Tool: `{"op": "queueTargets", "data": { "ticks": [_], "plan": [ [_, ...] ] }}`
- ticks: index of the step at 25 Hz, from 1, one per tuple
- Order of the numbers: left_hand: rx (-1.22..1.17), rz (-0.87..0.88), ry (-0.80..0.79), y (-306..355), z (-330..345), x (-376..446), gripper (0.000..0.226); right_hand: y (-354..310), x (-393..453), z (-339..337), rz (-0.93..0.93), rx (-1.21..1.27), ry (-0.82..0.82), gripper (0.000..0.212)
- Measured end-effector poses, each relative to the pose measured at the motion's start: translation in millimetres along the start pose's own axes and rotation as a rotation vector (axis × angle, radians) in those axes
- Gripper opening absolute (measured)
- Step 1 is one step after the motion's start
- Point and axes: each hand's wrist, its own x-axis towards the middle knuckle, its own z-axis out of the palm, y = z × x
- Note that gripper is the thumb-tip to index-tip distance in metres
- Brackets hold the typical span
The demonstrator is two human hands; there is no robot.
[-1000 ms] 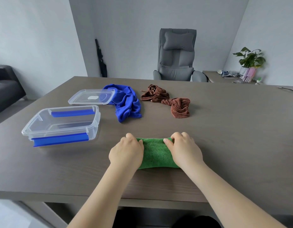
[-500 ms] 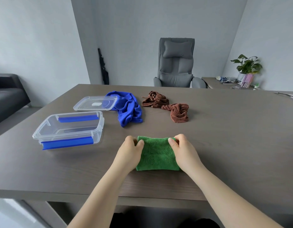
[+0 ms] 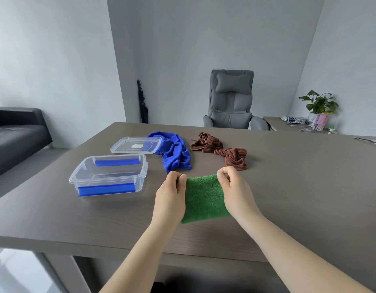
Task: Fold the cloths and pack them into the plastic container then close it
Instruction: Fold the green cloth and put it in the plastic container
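While both hands pinched the far corners of the folded green cloth [image 3: 204, 197], the grip was closed on each side: the left hand [image 3: 169, 199] held the upper left corner between thumb and fingers, and the right hand [image 3: 235, 193] held the upper right corner in the same way. The cloth was lifted at its far edge and its near edge seemed to be close to the tabletop [image 3: 299, 187], though I could not tell if it touched.

To do this step well, I judge that both corners should be kept level and the layers pressed together, so the fold does not open during the move to the container [image 3: 108, 176]. The container stood open to the left, empty as far as it showed, with its lid [image 3: 136, 144] lying behind it. The cloth should go in flat, against one side, to leave room for the others.

A blue cloth [image 3: 174, 153] lay crumpled just beside the lid, perhaps under its edge, and two brown cloths [image 3: 221, 149] lay near it, not yet folded.

How many layers the green cloth had was hidden by the hands. The fingertips behind the cloth were not visible.
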Motion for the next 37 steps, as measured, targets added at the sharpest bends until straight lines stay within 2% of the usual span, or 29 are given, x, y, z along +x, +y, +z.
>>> {"op": "queueTargets", "data": {
  "ticks": [5, 8, 14, 19, 28, 37],
  "plan": [
    [0.017, -0.051, 0.058, -10, -40, 6, 0.02, -36, 29, 18, -0.084, -0.046, -0.124, 0.015],
    [-0.023, -0.162, 0.086, -19, -66, 18, 0.015, -60, 49, 45, -0.154, -0.067, -0.223, 0.02],
    [-0.077, -0.371, 0.097, -48, -108, 37, 0.047, -96, 89, 112, -0.246, -0.199, -0.514, 0.029],
    [-0.09, -0.427, 0.045, -62, -125, 43, 0.046, -107, 110, 152, -0.303, -0.258, -0.678, 0.035],
    [-0.107, -0.428, 0.01, -71, -122, 47, 0.046, -100, 109, 151, -0.272, -0.263, -0.71, 0.035],
    [-0.073, -0.412, -0.034, -72, -135, 41, 0.037, -99, 53, 121, -0.186, -0.182, -0.599, 0.042]
  ]
}}
